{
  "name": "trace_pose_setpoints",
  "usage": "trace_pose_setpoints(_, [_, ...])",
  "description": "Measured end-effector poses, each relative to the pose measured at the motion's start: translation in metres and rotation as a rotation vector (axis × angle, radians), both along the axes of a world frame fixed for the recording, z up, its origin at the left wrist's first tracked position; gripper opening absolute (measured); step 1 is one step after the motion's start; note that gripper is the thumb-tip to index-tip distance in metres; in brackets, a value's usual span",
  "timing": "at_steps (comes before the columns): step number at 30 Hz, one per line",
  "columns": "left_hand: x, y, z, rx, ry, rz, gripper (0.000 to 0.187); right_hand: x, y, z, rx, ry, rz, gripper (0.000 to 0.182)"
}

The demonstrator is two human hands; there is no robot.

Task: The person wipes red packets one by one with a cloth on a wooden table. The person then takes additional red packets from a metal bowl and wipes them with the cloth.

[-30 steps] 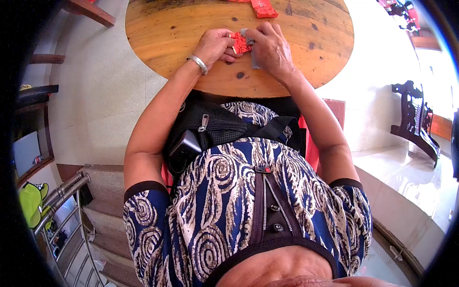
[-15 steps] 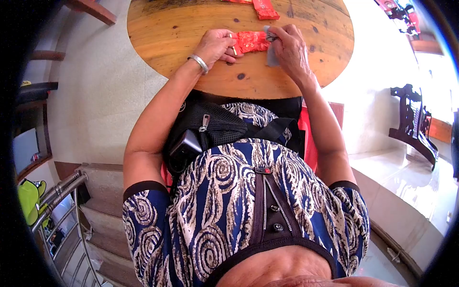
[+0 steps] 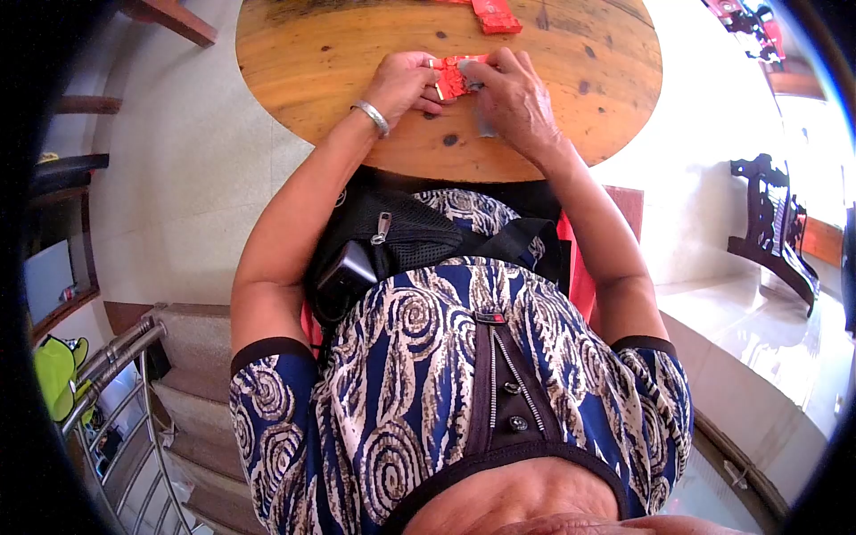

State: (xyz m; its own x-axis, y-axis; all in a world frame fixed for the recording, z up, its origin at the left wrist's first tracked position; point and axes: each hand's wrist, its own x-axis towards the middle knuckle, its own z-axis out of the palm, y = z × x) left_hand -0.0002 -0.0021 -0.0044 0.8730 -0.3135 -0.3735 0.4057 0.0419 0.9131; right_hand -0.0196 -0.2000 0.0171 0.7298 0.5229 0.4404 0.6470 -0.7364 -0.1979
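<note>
Over the wooden table, my left hand (image 3: 403, 87) pinches the left end of a shiny red piece with gold-coloured edges (image 3: 452, 82); I cannot make out exactly what kind of thing it is. My right hand (image 3: 517, 96) is closed on a thin grey cloth (image 3: 486, 125). Part of that cloth lies against the red piece's upper surface, while a corner hangs below my fingers. The right end of the red piece is hidden behind my right hand. A silver bangle (image 3: 371, 118) circles my left wrist.
The round wooden table (image 3: 303, 67) has its near edge just before my waist. Other red pieces (image 3: 496, 16) lie towards its far side. A black waist bag (image 3: 401, 227) sits on my lap. Stairs with a metal railing (image 3: 120, 357) are at left, and a dark carved wooden stand (image 3: 767, 232) at right.
My right hand has slid left along the red piece with the grey cloth, covering more of it. My left hand stays in about the same place.
</note>
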Motion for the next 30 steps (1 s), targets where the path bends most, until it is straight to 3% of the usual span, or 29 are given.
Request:
trace_pose_setpoints(5, [-0.002,0.001,0.003,0.012,-0.002,0.034,0.013,0.004,-0.018,-0.006,0.055,0.087,-0.067,0.026])
trace_pose_setpoints(11, [-0.002,0.003,0.007,-0.007,0.0,0.018,0.01,0.007,-0.025,0.001,0.046,0.058,-0.214,0.029])
trace_pose_setpoints(14, [-0.003,0.003,0.007,-0.002,0.007,0.023,0.009,0.001,-0.013,0.015,0.189,0.03,-0.092,0.03])
trace_pose_setpoints(18, [-0.002,0.003,0.004,-0.025,-0.013,-0.003,0.01,-0.015,0.011,0.019,0.116,0.114,0.131,0.031])
trace_pose_setpoints(30, [-0.001,0.003,0.006,0.018,-0.013,0.006,0.014,-0.006,-0.012,0.01,0.019,0.144,0.002,0.027])
